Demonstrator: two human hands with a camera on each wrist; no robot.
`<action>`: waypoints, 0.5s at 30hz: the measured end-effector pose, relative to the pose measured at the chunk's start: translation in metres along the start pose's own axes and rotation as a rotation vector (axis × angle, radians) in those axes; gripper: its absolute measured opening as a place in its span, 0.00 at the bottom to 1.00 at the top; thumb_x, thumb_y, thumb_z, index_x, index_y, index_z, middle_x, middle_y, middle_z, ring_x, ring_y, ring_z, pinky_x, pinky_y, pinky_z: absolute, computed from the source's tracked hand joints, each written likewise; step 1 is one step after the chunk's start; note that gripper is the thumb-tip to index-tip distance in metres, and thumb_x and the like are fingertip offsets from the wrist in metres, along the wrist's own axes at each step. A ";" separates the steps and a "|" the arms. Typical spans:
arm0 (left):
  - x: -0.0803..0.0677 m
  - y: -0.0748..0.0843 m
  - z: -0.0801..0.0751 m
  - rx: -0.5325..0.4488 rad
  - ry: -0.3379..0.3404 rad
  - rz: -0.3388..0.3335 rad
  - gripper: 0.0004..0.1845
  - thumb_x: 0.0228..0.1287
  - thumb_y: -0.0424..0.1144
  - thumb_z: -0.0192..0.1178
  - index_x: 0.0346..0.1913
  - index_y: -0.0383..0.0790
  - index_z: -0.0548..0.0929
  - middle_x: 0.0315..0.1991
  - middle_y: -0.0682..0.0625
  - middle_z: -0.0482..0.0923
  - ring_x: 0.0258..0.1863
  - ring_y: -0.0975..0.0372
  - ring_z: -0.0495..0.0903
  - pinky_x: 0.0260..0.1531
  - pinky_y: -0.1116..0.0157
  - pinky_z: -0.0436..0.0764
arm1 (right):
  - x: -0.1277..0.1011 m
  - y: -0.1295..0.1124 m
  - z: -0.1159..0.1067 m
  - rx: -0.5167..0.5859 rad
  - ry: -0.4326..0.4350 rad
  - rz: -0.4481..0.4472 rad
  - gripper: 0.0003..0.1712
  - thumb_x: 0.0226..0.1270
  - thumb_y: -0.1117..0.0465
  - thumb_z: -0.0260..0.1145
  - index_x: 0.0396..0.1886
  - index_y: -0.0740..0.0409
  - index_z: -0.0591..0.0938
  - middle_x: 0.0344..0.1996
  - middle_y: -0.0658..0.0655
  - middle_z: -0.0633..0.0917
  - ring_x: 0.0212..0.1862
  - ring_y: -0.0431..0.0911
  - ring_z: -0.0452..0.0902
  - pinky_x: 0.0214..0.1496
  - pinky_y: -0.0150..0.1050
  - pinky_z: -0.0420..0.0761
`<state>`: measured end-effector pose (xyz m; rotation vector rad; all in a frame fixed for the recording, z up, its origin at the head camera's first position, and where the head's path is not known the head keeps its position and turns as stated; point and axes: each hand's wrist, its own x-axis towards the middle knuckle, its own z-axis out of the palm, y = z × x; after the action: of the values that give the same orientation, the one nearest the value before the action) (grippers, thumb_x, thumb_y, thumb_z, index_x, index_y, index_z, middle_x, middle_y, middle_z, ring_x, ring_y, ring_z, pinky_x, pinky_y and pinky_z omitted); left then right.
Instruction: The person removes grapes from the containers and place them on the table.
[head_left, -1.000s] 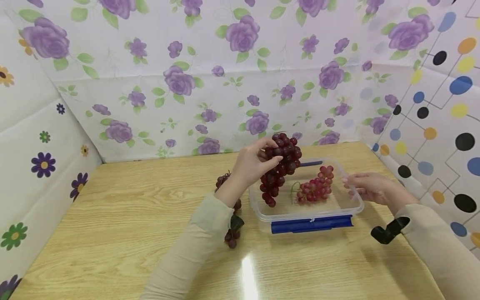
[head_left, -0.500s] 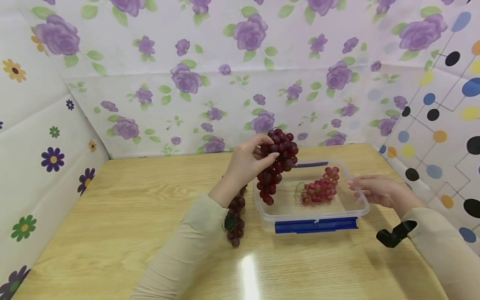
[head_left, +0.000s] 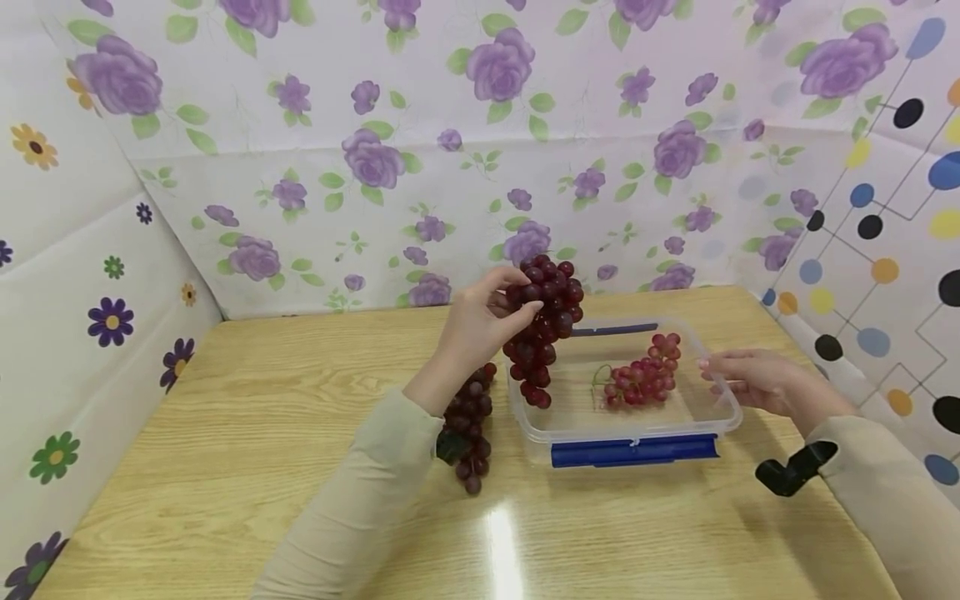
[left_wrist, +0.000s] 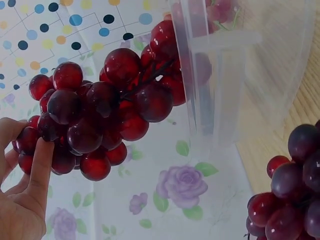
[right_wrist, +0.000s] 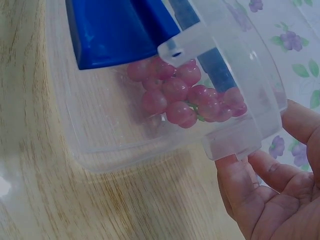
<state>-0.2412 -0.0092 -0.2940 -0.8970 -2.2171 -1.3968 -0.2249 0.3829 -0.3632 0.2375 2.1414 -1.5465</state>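
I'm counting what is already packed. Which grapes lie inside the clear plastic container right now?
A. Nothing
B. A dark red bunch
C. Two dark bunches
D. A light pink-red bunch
D: only the light pink-red bunch lies on the floor of the clear container; the left hand holds the dark red bunch up above its left edge, and another dark bunch lies on the table outside.

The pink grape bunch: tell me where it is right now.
In the head view, the pink grape bunch lies inside the clear plastic container, right of the dark red grape bunch held by the left hand.
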 end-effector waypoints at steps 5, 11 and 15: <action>-0.001 -0.003 -0.007 -0.015 0.038 0.009 0.11 0.59 0.34 0.65 0.44 0.36 0.79 0.40 0.42 0.83 0.29 0.57 0.84 0.32 0.67 0.83 | 0.001 -0.001 -0.001 -0.016 -0.003 -0.002 0.41 0.71 0.48 0.58 0.69 0.73 0.56 0.43 0.49 0.80 0.42 0.42 0.81 0.47 0.36 0.82; -0.003 -0.004 -0.013 -0.022 0.077 0.012 0.12 0.58 0.33 0.66 0.44 0.36 0.79 0.38 0.41 0.84 0.28 0.56 0.84 0.31 0.67 0.83 | 0.002 0.000 -0.002 -0.015 0.002 0.002 0.42 0.70 0.48 0.58 0.69 0.73 0.56 0.42 0.48 0.80 0.42 0.42 0.81 0.47 0.36 0.81; -0.005 -0.003 -0.015 -0.022 0.091 0.014 0.12 0.58 0.33 0.66 0.44 0.35 0.79 0.38 0.42 0.83 0.27 0.57 0.84 0.30 0.68 0.83 | 0.001 0.002 0.000 -0.016 0.007 0.004 0.43 0.70 0.48 0.58 0.69 0.73 0.54 0.45 0.50 0.79 0.42 0.43 0.81 0.48 0.37 0.81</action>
<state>-0.2400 -0.0245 -0.2922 -0.8380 -2.1286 -1.4288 -0.2254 0.3838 -0.3654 0.2423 2.1559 -1.5280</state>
